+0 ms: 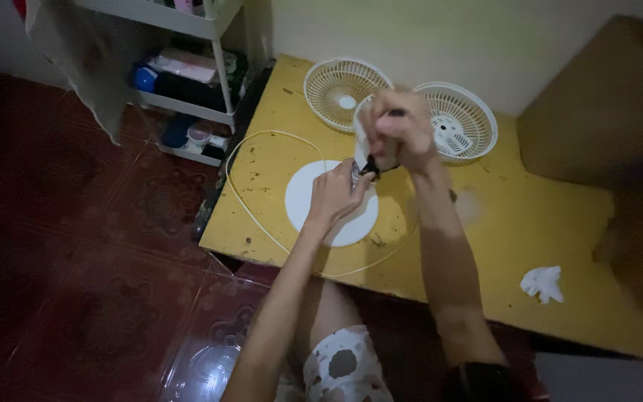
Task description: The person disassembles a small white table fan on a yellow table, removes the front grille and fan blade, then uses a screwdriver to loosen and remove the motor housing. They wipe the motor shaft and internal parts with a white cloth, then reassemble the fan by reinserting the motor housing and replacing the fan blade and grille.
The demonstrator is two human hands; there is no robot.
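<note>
1. Right now the right hand point(403, 134) is closed around the upper part of a small fan body point(364, 141), gripping it together with a dark-handled tool whose tip points down toward the neck of the fan; the fan stands on its round white base point(314, 195) on the yellow table point(530, 223)
2. Lower down, the left hand point(334, 195) is pinched with fingers together at the joint just above the base, steadying it; what exactly the fingertips hold is too small to tell
3. Likely slip: the tool could skid off the joint and jab the left fingers, since they sit right beside its tip
4. Tipping is a risk too, because the fan body is held high while only the base rests on the table
5. Also the white cord point(241, 195) loops around the base and over the table edge; a snag by an arm could jerk the fan
6. Meanwhile the two white grilles point(334, 91) lie flat behind the hands, near enough to be knocked
</note>
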